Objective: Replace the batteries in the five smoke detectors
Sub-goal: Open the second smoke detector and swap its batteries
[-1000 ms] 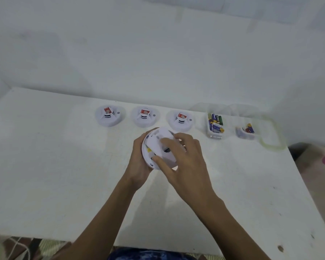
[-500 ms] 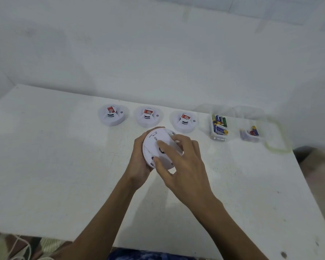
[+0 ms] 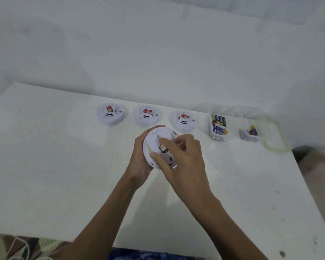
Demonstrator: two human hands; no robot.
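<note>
Detector white, round, underside up | left hand grips rim | right hand fingers pinch at compartment

1. The table has a matt white top, scuffed and speckled.
2. The held smoke detector looks like smooth white plastic.
3. The box of batteries is clear glossy plastic.
4. The wall is matt white.

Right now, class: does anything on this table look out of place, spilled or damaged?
Nothing stands out. Three smoke detectors sit in a tidy row, batteries stay inside their clear container, and both hands hold the fourth detector.
</note>
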